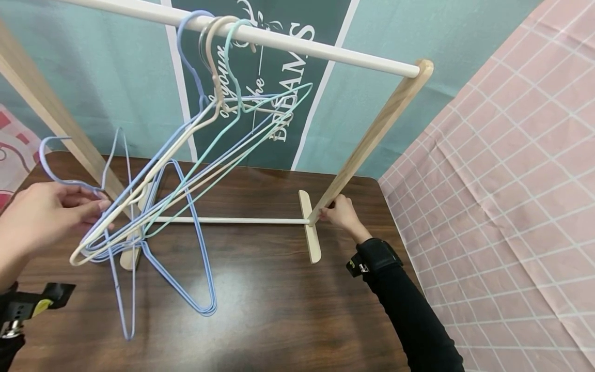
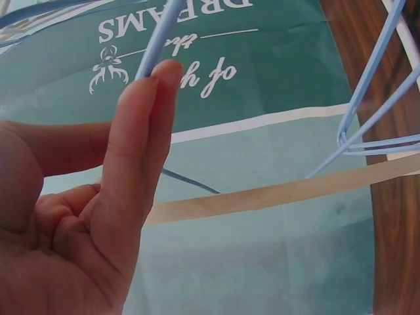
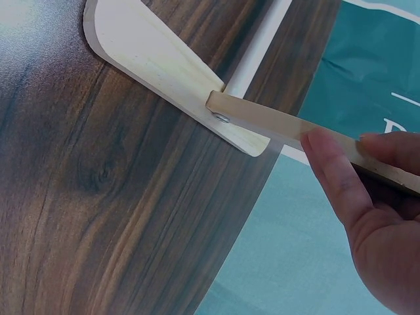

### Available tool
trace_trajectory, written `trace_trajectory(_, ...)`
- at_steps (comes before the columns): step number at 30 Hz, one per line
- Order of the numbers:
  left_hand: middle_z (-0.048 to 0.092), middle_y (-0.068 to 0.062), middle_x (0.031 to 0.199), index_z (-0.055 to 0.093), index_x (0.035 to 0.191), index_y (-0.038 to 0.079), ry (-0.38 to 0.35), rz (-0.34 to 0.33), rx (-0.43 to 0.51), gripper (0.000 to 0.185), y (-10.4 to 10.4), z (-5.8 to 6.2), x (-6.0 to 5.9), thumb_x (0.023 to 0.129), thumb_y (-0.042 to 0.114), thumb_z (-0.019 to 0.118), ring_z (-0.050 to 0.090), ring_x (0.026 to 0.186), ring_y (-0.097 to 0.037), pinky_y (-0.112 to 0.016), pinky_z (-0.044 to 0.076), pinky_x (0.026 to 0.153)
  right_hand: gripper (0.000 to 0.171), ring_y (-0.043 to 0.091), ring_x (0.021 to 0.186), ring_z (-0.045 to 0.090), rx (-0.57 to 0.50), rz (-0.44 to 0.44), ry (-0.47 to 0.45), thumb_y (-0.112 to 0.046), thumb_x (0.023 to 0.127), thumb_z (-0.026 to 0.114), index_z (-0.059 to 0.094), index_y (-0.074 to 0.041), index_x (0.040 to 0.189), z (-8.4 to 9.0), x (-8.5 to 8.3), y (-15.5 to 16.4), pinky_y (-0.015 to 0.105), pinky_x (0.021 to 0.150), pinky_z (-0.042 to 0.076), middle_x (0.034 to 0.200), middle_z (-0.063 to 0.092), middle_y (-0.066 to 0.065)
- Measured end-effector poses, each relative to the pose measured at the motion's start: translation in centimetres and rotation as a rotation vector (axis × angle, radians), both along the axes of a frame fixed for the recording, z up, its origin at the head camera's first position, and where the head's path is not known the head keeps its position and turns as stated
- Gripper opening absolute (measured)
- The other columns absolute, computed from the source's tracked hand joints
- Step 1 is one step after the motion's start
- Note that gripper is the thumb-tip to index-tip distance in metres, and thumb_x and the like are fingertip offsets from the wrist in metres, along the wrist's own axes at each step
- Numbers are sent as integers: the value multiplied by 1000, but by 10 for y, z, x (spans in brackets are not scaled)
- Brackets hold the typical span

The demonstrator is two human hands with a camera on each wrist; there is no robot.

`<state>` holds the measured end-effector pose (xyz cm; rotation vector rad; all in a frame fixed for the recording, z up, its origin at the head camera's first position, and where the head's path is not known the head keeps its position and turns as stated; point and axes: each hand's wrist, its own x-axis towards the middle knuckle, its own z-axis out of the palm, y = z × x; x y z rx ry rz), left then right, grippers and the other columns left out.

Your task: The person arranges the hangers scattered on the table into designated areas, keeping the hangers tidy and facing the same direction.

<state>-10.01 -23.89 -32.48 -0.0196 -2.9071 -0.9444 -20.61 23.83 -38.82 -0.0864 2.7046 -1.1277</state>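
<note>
Several hangers hang by their hooks from the white top bar (image 1: 297, 44) of a wooden garment rack: a blue hanger (image 1: 188, 57), a beige hanger (image 1: 211, 57) and a mint hanger (image 1: 230, 67). More blue hangers (image 1: 204, 258) dangle at their lower left ends. My left hand (image 1: 46, 217) pinches blue hanger wire (image 2: 161, 39) between thumb and fingers; which hanger it belongs to is unclear in the tangle. At the right, my right hand (image 1: 343, 212) grips the rack's wooden upright (image 3: 262, 118) low down, just above its foot (image 1: 310, 227).
The rack stands on a dark brown wooden table (image 1: 260, 310). A thin white lower bar (image 1: 232, 220) joins its two sides. Behind hangs a teal cloth (image 1: 116, 88) with white lettering, and a pink checked cloth (image 1: 506, 181) covers the right side.
</note>
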Motion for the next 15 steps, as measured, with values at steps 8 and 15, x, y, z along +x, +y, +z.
trace_trajectory(8,66,-5,60,61,91,-10,22,-63,56,24,3,13,-5,87,13,62,53,48,8,-10,38,48,26,37,87,63,-1,-1,2,1,89,54,52,14,111,-1,-1,0,29,67,53,97,59,29)
trace_trajectory(15,65,1,57,64,88,-5,56,-64,24,22,9,27,-10,87,17,63,50,49,12,-7,32,54,26,37,87,63,-3,6,8,1,89,54,51,15,111,-3,-3,2,29,68,53,98,59,31)
